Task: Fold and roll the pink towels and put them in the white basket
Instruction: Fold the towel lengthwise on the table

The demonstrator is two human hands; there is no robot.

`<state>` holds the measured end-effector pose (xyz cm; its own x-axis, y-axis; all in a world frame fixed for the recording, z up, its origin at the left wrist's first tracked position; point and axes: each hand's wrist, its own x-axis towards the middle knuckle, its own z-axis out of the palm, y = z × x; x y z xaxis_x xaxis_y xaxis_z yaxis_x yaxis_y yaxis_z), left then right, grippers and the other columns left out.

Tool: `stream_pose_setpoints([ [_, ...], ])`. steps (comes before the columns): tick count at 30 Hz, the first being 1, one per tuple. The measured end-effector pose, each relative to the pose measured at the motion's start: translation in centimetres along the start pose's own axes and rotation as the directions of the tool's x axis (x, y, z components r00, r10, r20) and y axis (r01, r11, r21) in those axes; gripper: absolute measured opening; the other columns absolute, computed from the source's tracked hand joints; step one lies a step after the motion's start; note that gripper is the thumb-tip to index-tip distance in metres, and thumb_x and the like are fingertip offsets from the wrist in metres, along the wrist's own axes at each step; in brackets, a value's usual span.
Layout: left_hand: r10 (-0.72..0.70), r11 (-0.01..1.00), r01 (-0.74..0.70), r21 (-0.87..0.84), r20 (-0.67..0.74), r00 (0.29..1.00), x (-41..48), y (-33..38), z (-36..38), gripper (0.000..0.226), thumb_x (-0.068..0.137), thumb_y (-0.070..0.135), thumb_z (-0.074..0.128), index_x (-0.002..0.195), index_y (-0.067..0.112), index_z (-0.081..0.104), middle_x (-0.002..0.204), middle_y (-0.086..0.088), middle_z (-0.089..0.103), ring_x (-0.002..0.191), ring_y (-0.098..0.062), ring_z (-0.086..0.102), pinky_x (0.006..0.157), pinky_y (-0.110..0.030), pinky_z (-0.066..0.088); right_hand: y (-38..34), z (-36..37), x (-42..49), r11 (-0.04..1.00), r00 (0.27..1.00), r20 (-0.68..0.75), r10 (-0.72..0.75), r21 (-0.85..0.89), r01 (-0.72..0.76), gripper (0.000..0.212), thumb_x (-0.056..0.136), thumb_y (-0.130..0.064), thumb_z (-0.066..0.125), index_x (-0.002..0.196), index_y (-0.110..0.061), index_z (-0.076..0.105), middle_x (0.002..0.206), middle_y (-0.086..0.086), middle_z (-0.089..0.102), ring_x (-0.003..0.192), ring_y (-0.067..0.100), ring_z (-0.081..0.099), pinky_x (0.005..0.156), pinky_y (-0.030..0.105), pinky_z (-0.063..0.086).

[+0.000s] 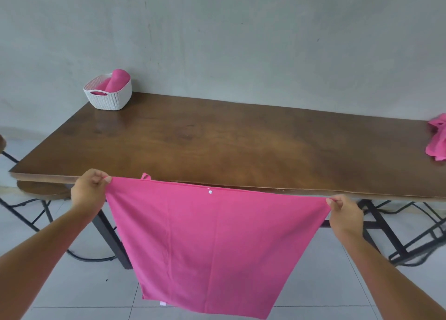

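Head | left hand (89, 190), right hand (345, 211) pinch pink towel (212, 242) corners | white tag (163, 303) unreadable

Open wood of the surface (217, 138) spans the frame's centre. The white basket (109, 99) stands upper left, a crumpled towel (438, 140) far right; the stretched pink towel (212, 242) curtains the near edge.

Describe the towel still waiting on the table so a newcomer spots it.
Start at the long brown wooden table. At its right end, cut by the picture's edge, lies a crumpled pink towel. Unlike the rolls in the white basket, it is loose and unrolled.
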<state>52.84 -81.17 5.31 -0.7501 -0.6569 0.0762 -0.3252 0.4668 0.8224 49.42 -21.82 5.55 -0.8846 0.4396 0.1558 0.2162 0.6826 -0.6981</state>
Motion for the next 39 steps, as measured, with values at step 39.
stream_pose_setpoints([
  [39, -0.075, 0.895, 0.140, 0.424, -0.167, 0.983, 20.5, 3.6, 17.1, 0.021, 0.102, 0.025, 0.052, 0.107, 0.012, 0.069, 0.119, -0.021, 0.060, 0.117, -0.041, 0.042, 0.100, -0.052, 0.029, -5.9, 18.4, 20.7, 0.909, 0.985, -0.141, 0.103, -0.389, -0.150, 0.018, 0.100, -0.021, 0.055, 0.104, -0.011, 0.070, 0.119, 0.021, 0.058, 0.118, 0.041, 0.044, 0.104, 0.053, 0.031],
])
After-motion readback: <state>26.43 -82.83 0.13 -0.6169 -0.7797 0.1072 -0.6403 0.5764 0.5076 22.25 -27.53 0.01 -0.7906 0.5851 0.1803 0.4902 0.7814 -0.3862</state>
